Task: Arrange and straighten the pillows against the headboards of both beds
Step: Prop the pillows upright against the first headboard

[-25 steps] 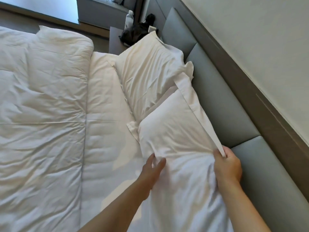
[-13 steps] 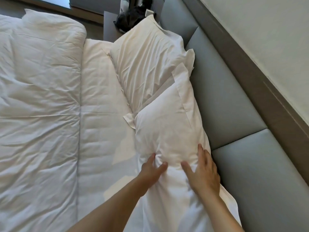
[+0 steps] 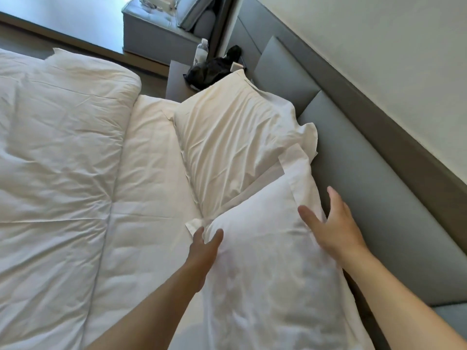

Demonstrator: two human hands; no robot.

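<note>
Your left hand (image 3: 202, 251) pinches the left edge of the near pillow (image 3: 265, 261) between thumb and fingers. Your right hand (image 3: 333, 228) is flat with its fingers spread out, on the pillow's right edge. The pillow lies toward 6 o'clock, with the gray headboard (image 3: 379, 188) just beside it at 3 o'clock. The far pillow (image 3: 232, 147) sits at its 12 o'clock, and their ends touch. The duvet (image 3: 58, 160) is at 9 o'clock.

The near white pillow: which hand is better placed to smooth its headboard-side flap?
Probably the right hand: it rests open on the near white pillow beside the grey padded headboard, close to the flap. The left hand pinches the opposite edge.
</note>
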